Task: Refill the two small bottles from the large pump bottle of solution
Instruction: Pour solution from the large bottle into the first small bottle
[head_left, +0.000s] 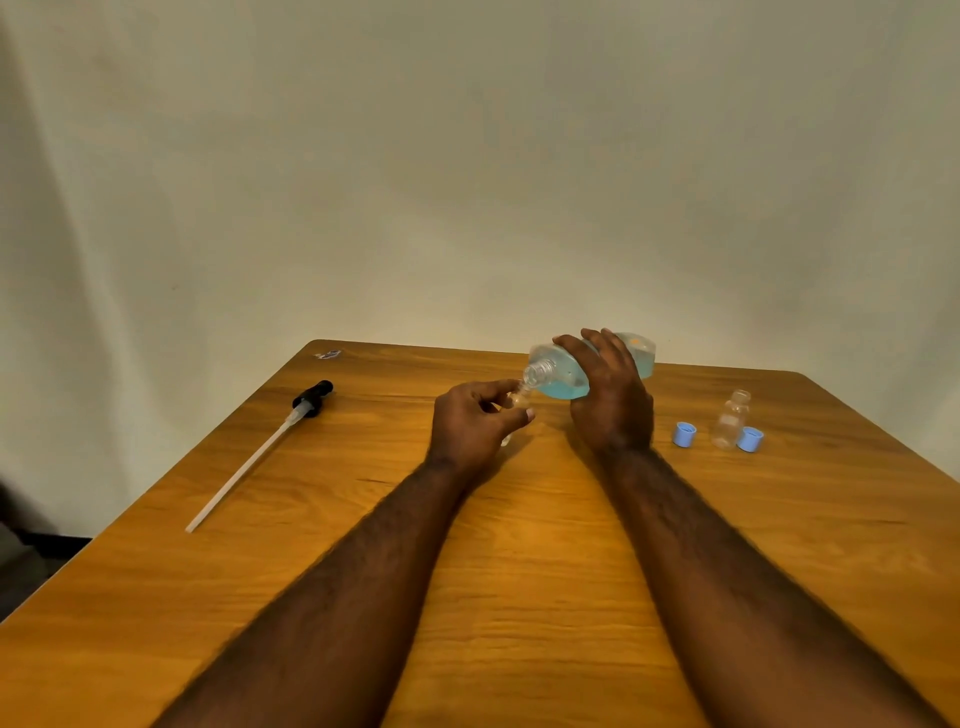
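My right hand (613, 400) grips the large clear bottle (558, 371) of blue solution, tipped on its side with its open neck pointing left and down. The neck sits right at the mouth of a small clear bottle (519, 399), which my left hand (475, 423) holds between thumb and fingers just above the table; most of that bottle is hidden by the fingers. A second small clear bottle (732, 418) stands uncapped at the right. Two blue caps (684, 434) (750, 439) lie on either side of it.
The black pump head with its long white dip tube (260, 452) lies on the wooden table (519, 571) at the left. A small wrapper-like scrap (328, 355) sits at the far left corner. A pale wall stands behind the table.
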